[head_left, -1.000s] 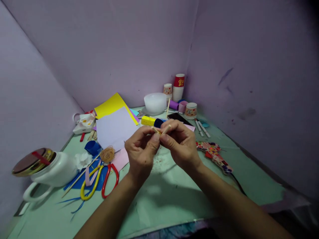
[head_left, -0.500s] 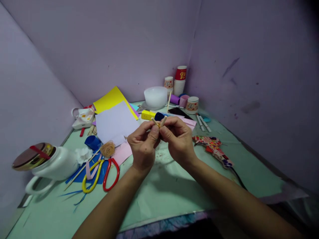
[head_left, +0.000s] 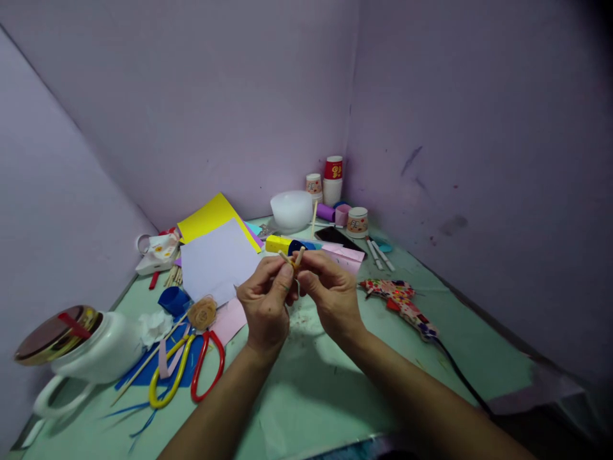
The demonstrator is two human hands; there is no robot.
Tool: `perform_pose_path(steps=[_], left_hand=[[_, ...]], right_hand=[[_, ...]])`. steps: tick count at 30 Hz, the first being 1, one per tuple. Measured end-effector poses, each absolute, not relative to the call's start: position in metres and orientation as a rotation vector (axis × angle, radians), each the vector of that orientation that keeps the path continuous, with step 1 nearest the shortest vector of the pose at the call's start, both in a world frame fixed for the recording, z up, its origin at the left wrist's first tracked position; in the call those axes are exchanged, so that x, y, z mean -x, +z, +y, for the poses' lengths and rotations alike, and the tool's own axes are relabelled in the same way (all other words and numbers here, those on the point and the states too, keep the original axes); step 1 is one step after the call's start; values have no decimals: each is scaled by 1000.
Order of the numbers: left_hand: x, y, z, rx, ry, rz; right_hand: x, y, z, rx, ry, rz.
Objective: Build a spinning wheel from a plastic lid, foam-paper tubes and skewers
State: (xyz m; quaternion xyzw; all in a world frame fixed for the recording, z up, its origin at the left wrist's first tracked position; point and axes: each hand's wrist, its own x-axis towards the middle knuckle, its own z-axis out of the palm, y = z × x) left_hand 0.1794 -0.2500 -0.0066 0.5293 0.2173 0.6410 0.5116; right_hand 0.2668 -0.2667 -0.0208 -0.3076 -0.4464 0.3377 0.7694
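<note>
Crossed wooden sticks point(head_left: 293, 258), being pinched above the green table point(head_left: 335, 383) between fingertips of left hand point(head_left: 265, 305) and right hand point(head_left: 328, 294), both closing tightly; risk: thin sticks likely slipping apart or snapping under squeezing.

Dim, purplish light, soft shadows (dark, wide-angle-bent corners), slight blur
</note>
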Motion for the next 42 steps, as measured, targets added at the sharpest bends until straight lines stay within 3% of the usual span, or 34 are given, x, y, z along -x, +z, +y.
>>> perform_pose_path(steps=[10,34,42], left_hand=[[-179,-9,-254,-1328,1604,452],[-169,-10,-243,-1298,1425,587],[-151,9,-230,-1094,1476,628]], right_hand=[[-261,-14,-269,739,564,-1002],[-282,-38,-270,898,591,-1225],[-328,-9,-282,1179,263,-1141]])
